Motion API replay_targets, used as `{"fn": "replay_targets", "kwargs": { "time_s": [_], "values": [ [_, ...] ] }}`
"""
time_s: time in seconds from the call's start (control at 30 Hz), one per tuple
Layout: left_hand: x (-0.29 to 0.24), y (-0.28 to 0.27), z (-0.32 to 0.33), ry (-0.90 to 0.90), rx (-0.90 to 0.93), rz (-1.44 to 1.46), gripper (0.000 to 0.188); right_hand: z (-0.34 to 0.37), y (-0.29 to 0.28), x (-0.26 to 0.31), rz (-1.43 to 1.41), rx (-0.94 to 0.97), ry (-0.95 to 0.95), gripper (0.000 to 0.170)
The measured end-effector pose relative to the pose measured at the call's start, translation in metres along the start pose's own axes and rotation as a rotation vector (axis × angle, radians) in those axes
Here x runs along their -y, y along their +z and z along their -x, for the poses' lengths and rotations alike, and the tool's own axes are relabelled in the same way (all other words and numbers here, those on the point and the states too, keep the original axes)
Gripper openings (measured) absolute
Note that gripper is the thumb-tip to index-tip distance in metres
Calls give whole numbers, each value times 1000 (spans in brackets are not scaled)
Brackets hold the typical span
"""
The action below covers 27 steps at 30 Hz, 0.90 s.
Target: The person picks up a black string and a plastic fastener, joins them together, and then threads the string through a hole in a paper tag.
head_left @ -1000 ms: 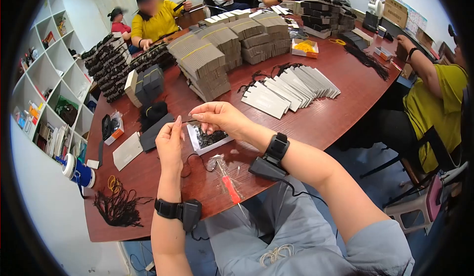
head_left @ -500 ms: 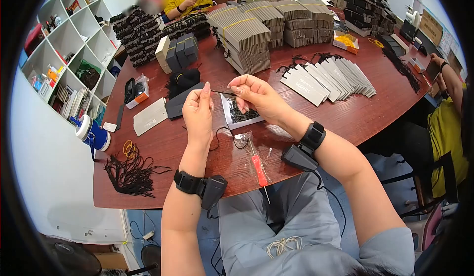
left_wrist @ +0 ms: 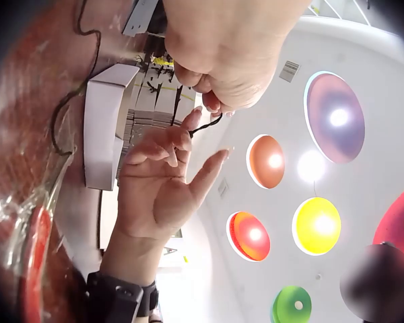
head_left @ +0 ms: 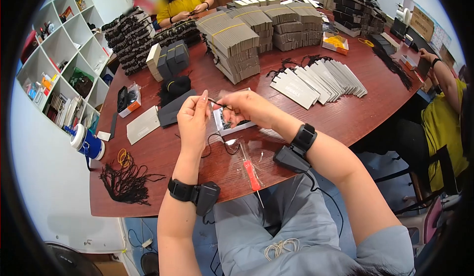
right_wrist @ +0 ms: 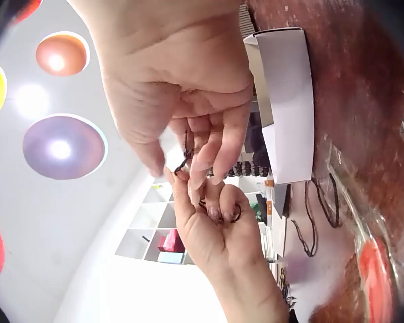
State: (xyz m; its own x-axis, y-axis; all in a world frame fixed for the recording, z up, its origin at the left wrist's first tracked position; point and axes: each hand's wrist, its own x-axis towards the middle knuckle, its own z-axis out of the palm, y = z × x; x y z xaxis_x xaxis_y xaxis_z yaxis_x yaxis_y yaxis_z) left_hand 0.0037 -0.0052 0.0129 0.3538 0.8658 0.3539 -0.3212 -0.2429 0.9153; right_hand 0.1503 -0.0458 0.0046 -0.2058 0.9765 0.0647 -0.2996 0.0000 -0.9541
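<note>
A short black cord [left_wrist: 205,126] runs between my two hands. My left hand [head_left: 191,120] pinches it between thumb and forefinger. Close beside it, my right hand [head_left: 254,109] has its fingers partly curled at the cord, with the thumb standing apart in the left wrist view. A dark loop of cord [right_wrist: 236,213] shows by the left hand's curled fingers in the right wrist view. Under the hands stands an open white box [right_wrist: 289,101] with small dark pieces inside. More black cord [head_left: 206,146] trails over the table in front of the box.
A red-handled tool [head_left: 252,176] with a thin metal shaft lies at the table's front edge by clear plastic. Black cords [head_left: 126,182] lie left. Grey tags [head_left: 296,89] are fanned out right, beyond them banded grey stacks [head_left: 232,48]. Other people sit round the table.
My right hand has come closer to the left, and the cord stretched between them looks shorter. The head view has swung and shifted slightly.
</note>
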Motion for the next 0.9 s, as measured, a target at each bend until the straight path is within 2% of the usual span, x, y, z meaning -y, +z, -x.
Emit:
{"fn": "replay_targets", "kwargs": {
  "time_s": [0.07, 0.1, 0.13, 0.2, 0.37, 0.53, 0.67, 0.73, 0.9],
  "values": [
    [1, -1, 0, -14, 0, -24, 16, 3, 0, -3, 168, 58, -131, 25],
    [7, -3, -2, 24, -6, -55, 17, 3, 3, -4, 179, -1, -140, 20],
    [12, -8, -4, 72, -50, -193, 17, 5, 4, -2, 251, -15, -163, 20],
    [6, -3, -2, 70, -98, -137, 21, 5, 2, -4, 268, 26, -268, 21],
    [9, -8, -2, 16, -123, -51, 19, 1, 4, -6, 229, 94, -244, 25],
    [6, -6, -2, 35, -129, -49, 20, 0, 2, -6, 229, 109, -233, 26],
    [1, -8, -4, -103, -33, 7, 19, 6, 0, 2, 221, -71, -206, 29],
    [0, -3, -2, -115, -54, 10, 20, 3, -4, 2, 119, -87, -99, 33],
    [5, -8, -6, -108, -64, 80, 17, 0, -5, 3, -139, 5, 7, 46]
  ]
}}
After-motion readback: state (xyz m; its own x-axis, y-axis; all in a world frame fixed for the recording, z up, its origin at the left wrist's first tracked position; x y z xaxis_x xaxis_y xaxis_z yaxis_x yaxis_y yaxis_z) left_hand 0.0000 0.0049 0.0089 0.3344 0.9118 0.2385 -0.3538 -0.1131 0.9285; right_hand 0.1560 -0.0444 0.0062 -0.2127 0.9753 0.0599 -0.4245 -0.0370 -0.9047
